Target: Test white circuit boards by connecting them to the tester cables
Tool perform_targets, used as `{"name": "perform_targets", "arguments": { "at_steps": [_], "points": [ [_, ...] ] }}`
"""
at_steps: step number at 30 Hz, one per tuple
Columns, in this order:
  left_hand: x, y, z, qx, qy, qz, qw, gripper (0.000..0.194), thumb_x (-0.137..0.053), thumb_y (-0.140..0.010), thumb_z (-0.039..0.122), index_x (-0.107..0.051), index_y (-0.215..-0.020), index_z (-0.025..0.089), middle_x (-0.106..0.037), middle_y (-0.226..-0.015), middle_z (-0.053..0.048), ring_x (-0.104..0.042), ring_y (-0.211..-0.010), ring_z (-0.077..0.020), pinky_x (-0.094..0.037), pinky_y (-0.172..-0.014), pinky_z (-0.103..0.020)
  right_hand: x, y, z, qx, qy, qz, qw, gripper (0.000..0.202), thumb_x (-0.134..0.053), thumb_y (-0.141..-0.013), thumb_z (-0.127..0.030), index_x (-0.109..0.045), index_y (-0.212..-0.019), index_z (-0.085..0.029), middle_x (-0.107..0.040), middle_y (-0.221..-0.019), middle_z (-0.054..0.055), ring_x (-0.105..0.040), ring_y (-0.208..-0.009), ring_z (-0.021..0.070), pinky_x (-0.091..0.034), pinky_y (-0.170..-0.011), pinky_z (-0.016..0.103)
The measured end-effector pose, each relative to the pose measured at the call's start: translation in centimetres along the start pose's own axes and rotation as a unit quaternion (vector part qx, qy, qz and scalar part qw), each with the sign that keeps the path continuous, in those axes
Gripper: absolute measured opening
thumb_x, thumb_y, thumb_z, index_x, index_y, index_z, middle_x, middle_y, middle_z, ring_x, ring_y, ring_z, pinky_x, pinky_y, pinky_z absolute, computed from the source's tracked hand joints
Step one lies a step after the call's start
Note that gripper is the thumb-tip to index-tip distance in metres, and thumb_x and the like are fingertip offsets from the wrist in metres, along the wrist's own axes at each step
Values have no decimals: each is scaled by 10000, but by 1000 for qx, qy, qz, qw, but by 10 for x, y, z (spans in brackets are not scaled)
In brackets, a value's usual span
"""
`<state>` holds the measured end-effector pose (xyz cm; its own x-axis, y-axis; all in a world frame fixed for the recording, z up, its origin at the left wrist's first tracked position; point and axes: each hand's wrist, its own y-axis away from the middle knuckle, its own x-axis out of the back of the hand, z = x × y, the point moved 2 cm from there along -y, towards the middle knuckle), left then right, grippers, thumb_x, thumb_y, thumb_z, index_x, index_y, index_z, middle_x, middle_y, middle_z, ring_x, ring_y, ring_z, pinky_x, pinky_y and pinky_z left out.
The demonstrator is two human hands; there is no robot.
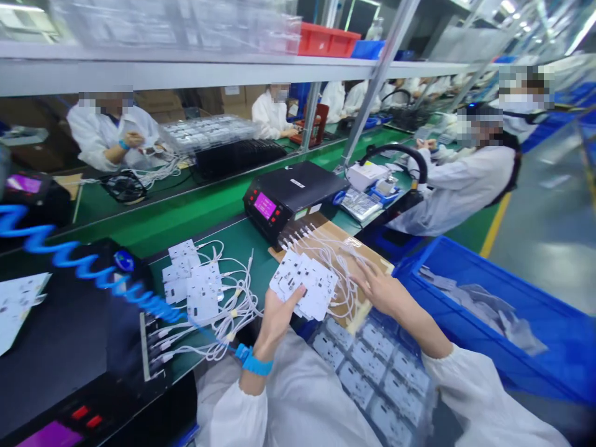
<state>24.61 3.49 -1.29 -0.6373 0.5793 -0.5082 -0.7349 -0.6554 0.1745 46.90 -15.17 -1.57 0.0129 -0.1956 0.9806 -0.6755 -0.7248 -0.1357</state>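
Observation:
My left hand (279, 313), with a blue strap at the wrist, holds a fanned stack of white circuit boards (310, 282), thumb on top. White cables (326, 248) run from the boards' right side to the front of a black box (295, 192) with a lit pink screen. Over those cables, beside the brown board (377, 257), my right hand (372, 282) is spread with its fingers apart. More white boards (202, 288) with white cables (233, 316) lie on the green bench to the left. Below my hands is a clear tray (372, 375) of white boards in compartments.
A second black device (60, 323) fills the left, with a coiled blue cord (88, 264) crossing above it. At the right stands a blue bin (503, 323) holding flat pieces. A person (470, 174) in white sits beyond it; others work across the bench under a shelf (195, 74).

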Motion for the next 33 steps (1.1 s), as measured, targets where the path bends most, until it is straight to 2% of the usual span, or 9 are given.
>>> {"name": "perform_targets", "arguments": {
  "at_steps": [3,5,8,11,14,19,23,29,33],
  "points": [
    [8,28,6,86,-26,-58,994,764,-938,-732,373,-641,-1398,146,-685,-1401,-177,-657,-1320,-338,-515,-1176,-489,21,44,-11,-87,-100,22,991,674,-408,-1029,-671,-568,-1483,-201,-592,-1486,215,-675,-1203,370,-533,-1032,565],
    [16,49,7,142,-69,-86,984,804,-946,-718,380,-626,-1417,144,-686,-1398,-181,-651,-1328,-345,-530,-1163,-475,18,81,-28,-112,-288,-21,951,714,-417,-1018,-711,-553,-1497,-199,-639,-1430,189,-660,-1224,323,-513,-1082,528],
    [32,76,2,210,-172,-110,956,850,-940,-714,428,-603,-1441,145,-689,-1392,-184,-654,-1321,-353,-548,-1146,-468,-16,141,-65,-131,-599,-156,774,726,-525,-956,-766,-596,-1449,-239,-695,-1355,121,-683,-1146,249,-558,-998,424],
    [44,95,-10,270,-251,-124,921,887,-927,-712,488,-580,-1453,146,-706,-1364,-184,-665,-1304,-362,-585,-1099,-457,-62,195,-101,-202,-790,-168,554,753,-709,-846,-758,-636,-1383,-235,-729,-1270,97,-711,-1051,216,-553,-900,348],
    [49,111,-21,281,-287,-138,905,908,-928,-682,529,-587,-1438,159,-717,-1349,-172,-678,-1284,-360,-615,-1050,-429,-96,236,-128,-261,-849,-165,429,818,-908,-751,-560,-572,-1442,-278,-725,-1262,72,-719,-1013,193,-539,-873,322],
    [53,124,-37,297,-336,-160,880,873,-919,-657,587,-633,-1356,147,-754,-1257,-178,-702,-1232,-379,-628,-1025,-456,-120,268,-142,-285,-864,-168,380,803,-975,-701,-346,-594,-1404,-274,-735,-1195,40,-717,-959,160,-544,-848,302],
    [56,119,-46,283,-368,-198,864,815,-878,-682,633,-647,-1308,165,-694,-1357,-180,-643,-1316,-385,-662,-951,-430,-136,287,-123,-304,-877,-97,361,705,-959,-707,-260,-635,-1332,-234,-749,-1187,44,-729,-982,158,-556,-871,281],
    [69,100,-48,280,-382,-185,861,709,-782,-792,659,-628,-1348,248,-643,-1433,-133,-565,-1415,-360,-676,-937,-409,-191,360,-18,-509,-768,116,371,680,-911,-704,-219,-624,-1320,-229,-778,-1168,89,-762,-924,231,-636,-749,341],
    [80,86,-50,307,-401,-173,846,703,-816,-765,662,-663,-1309,244,-645,-1446,-122,-572,-1413,-352,-648,-1017,-394,-246,391,38,-594,-701,152,364,641,-836,-748,-165,-579,-1330,-241,-783,-1152,93,-769,-864,224,-659,-681,346]
  ]
}}
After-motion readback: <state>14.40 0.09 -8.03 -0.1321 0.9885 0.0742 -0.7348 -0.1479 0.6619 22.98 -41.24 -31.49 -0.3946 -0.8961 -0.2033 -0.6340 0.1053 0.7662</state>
